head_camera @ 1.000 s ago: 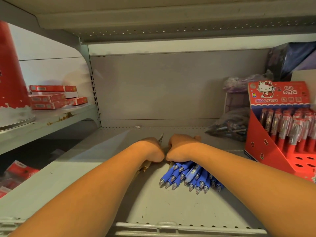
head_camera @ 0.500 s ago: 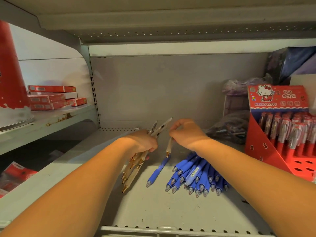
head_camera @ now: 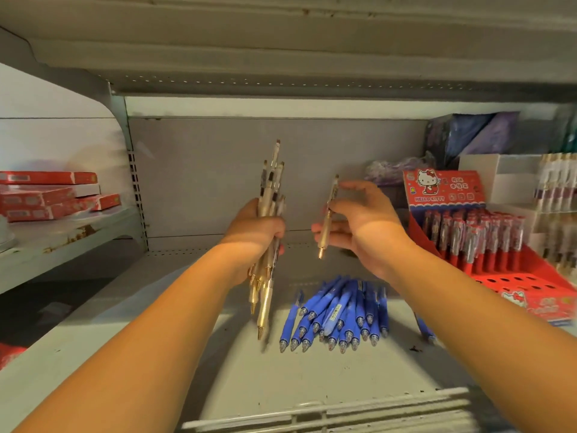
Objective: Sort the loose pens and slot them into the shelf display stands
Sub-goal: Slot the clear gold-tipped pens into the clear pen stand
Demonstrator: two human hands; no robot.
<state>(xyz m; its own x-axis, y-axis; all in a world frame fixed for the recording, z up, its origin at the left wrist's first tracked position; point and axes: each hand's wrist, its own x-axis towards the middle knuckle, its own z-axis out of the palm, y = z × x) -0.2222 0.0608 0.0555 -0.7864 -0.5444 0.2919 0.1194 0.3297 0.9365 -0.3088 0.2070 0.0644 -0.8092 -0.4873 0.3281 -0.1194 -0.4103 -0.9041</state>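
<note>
Beneath both hands spreads the grey metal shelf (head_camera: 218,379), a wire rail along its near edge. Well to the right of the right hand stands the red display stand (head_camera: 530,282), a cartoon cat on its header card, with red pens (head_camera: 474,239) upright in its rear rows and round holes in front of them. Beyond that stand, further right, sits a white stand (head_camera: 512,179) with pale pens, blurred at the edge of view. Far to the left of the left hand, on a neighbouring shelf, lies a stack of red boxes (head_camera: 46,195). Below the right hand and nearer the person, a heap of blue pens (head_camera: 337,310) lies flat on the shelf, tips toward the person. The left hand (head_camera: 253,234), raised above the shelf, has its fingers wrapped tightly round a bundle of gold pens (head_camera: 271,195), held near upright with tips down. Near it but apart, the right hand (head_camera: 365,220) is half open, thumb and fingertips pinching a single gold pen (head_camera: 324,237), near upright with its tip down, the other fingers loosely spread
</note>
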